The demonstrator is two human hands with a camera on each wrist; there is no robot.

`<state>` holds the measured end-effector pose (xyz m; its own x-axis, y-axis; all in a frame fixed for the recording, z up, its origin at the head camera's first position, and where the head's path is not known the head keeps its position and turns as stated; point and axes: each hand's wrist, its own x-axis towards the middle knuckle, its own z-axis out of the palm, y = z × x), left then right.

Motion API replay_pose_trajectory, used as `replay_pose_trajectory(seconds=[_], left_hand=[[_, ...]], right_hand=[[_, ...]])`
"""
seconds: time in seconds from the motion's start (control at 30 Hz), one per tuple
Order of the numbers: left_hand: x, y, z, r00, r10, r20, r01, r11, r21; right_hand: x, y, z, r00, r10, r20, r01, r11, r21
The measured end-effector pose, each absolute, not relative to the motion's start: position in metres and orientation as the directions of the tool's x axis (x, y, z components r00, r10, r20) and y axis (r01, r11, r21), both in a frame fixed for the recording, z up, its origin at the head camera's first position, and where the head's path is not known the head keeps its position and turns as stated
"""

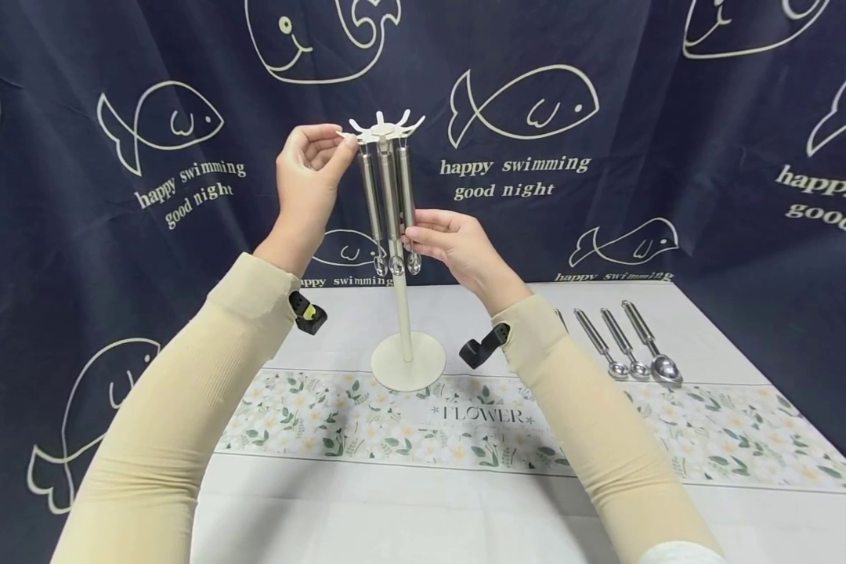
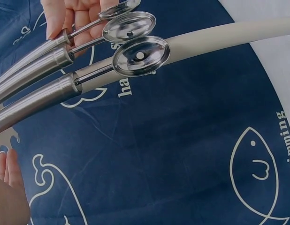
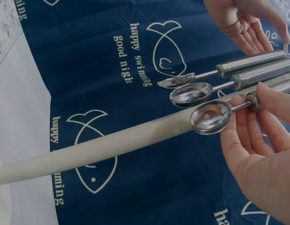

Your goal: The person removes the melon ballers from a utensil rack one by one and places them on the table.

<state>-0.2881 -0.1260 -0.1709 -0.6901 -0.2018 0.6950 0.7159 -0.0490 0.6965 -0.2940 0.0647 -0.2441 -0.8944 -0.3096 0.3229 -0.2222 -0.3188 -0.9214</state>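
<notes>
A cream-white rack [image 1: 405, 313] stands upright on a round base, its crown of upturned hooks at the top. Three steel melon ballers hang from it, bowls down. My left hand [image 1: 309, 176] pinches one hook at the crown's left side between thumb and fingertips. Lower down, my right hand [image 1: 460, 244] holds the rightmost melon baller [image 1: 406, 184] by the bottom of its handle, thumb in front and fingers behind. In the right wrist view, the held melon baller's bowl [image 3: 211, 117] shows a small central hole and overlaps the pole.
Several more steel utensils lie at the table's right, among them a scoop [image 1: 666, 368] with a larger bowl; my right sleeve partly covers one. A flowered runner [image 1: 458, 450] crosses the white table [image 1: 366, 509]. Behind hangs a dark blue curtain [image 1: 423, 47] with fish drawings.
</notes>
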Motion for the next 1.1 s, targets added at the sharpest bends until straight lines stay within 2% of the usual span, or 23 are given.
replay_pose_trajectory(seconds=[0.33, 0.77, 1.1], left_hand=[[-0.287, -0.127, -0.17, -0.703, -0.206, 0.681, 0.703, -0.052, 0.71], [-0.286, -0.128, -0.17, -0.71, -0.199, 0.675, 0.696, -0.054, 0.716], [-0.287, -0.129, -0.17, -0.71, -0.196, 0.677, 0.701, -0.1, 0.706]], right_hand=[[-0.29, 0.067, -0.239, -0.904, -0.247, 0.349, -0.276, -0.286, -0.918], [-0.282, 0.079, -0.235, -0.914, -0.199, 0.352, -0.281, -0.316, -0.906], [-0.284, 0.094, -0.242, -0.928, -0.176, 0.329, -0.27, -0.291, -0.918]])
